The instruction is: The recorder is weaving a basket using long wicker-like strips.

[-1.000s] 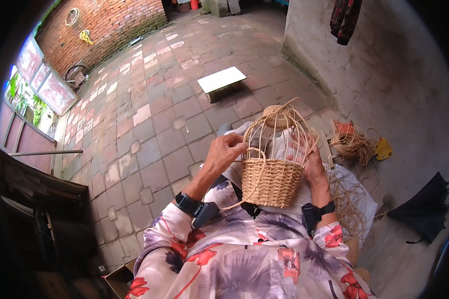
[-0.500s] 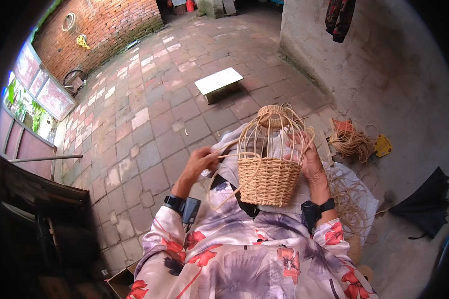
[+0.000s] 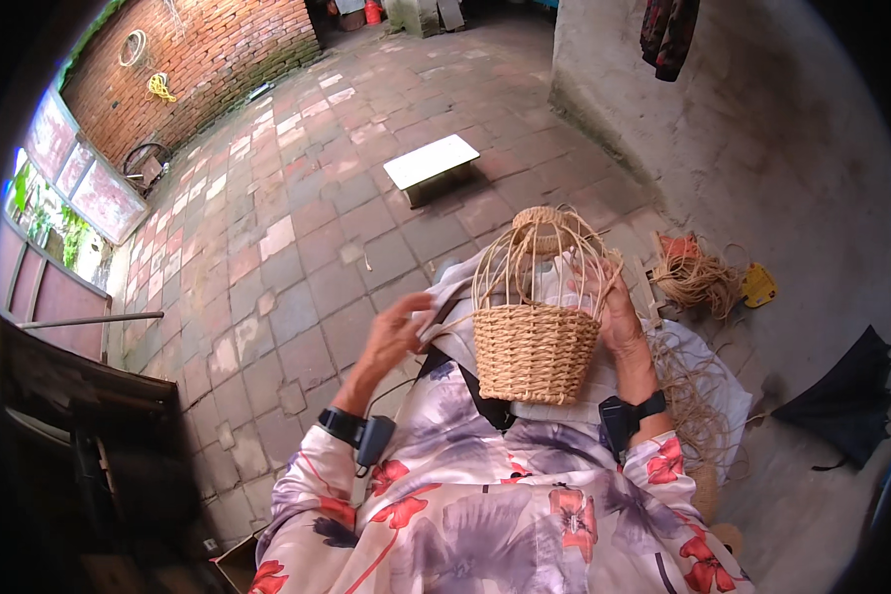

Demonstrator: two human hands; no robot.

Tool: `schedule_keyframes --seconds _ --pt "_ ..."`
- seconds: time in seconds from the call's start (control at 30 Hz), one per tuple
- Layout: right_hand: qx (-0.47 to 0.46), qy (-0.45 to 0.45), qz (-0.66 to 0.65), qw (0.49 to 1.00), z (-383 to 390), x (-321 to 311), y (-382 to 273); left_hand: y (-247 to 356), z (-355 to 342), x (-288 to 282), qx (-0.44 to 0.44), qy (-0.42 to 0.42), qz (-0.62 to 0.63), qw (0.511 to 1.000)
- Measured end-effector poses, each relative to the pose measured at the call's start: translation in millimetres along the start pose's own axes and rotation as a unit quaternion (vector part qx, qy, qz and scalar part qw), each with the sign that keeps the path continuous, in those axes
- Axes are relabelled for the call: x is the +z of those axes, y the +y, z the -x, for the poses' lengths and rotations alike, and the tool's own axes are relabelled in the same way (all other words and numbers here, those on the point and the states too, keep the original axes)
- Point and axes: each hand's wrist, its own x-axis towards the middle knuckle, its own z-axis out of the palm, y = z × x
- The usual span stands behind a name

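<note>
A woven wicker basket [image 3: 536, 353] sits upright over my lap. Its lower wall is tightly woven, and bare stakes rise above it to a wrapped ring [image 3: 542, 216] at the top. My right hand [image 3: 614, 309] grips the basket's right side, with some fingers in among the stakes. To the left of the basket, my left hand [image 3: 398, 327] has its fingers stretched out and apart. A thin weaving strand [image 3: 449, 329] runs from the basket's rim toward that hand; its far end is hard to follow. Pale cloth [image 3: 453, 297] lies beneath the basket.
A low white-topped stool [image 3: 432, 163] stands ahead on the paved floor. On the right are a bundle of cord [image 3: 698, 281], a yellow tag-like piece [image 3: 759, 286], loose strands [image 3: 693, 396] on white cloth, and a black umbrella [image 3: 841, 406] near the wall.
My left hand has loosened from the strand and its fingers have spread. The strand's loop in front of the basket has gone from there. My right hand and the basket stay nearly still.
</note>
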Motion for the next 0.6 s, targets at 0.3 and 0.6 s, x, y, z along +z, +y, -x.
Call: schedule_keyframes --seconds 0.3,0.6 --pt "-0.003 0.002 -0.01 1.0 0 1 0 -36 19 -24 -0.062 -0.089 -0.054 0.993" --pt "0.007 0.011 -0.003 1.0 6 16 -16 -84 27 -35 -0.131 -0.076 0.057 0.987"
